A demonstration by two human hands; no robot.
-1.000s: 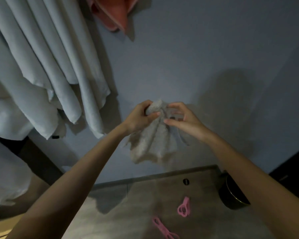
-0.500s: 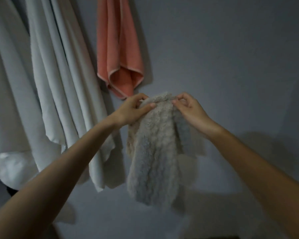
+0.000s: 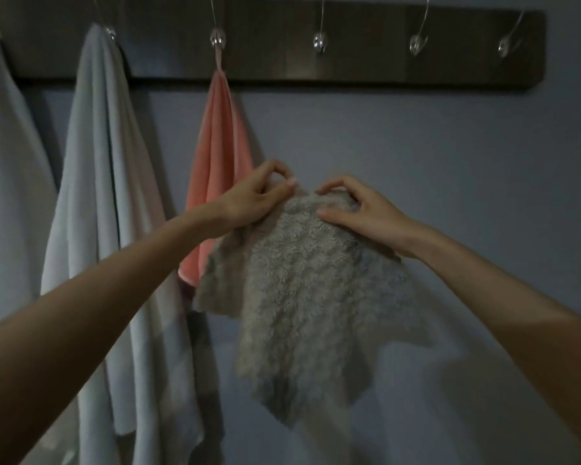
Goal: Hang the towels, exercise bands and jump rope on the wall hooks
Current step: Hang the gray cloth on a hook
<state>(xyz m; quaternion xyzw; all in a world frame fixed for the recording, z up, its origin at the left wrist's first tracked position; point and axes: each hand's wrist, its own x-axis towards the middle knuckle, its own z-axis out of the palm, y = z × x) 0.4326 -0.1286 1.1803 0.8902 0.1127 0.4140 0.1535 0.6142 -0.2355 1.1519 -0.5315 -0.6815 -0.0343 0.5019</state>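
Note:
A fluffy grey towel [image 3: 302, 297] hangs from both my hands in front of the wall. My left hand [image 3: 255, 199] pinches its small loop at the top left corner. My right hand [image 3: 356, 209] grips the top edge beside it. Above is a dark wooden hook rail [image 3: 366, 65]. Its bare metal hook [image 3: 320, 41] is straight above the towel, a good way higher than my hands. A pink towel [image 3: 215, 162] hangs by its loop from the hook to the left.
Two large white towels [image 3: 101, 196] [image 3: 7, 162] hang on the left hooks and reach far down. Two more bare hooks [image 3: 416, 43] [image 3: 505, 45] sit at the right of the rail. The grey wall [image 3: 450, 162] lies behind.
My head has tilted up from the floor to the hook rail. Both hands have lifted the grey towel higher, and my left fingers have drawn out its loop.

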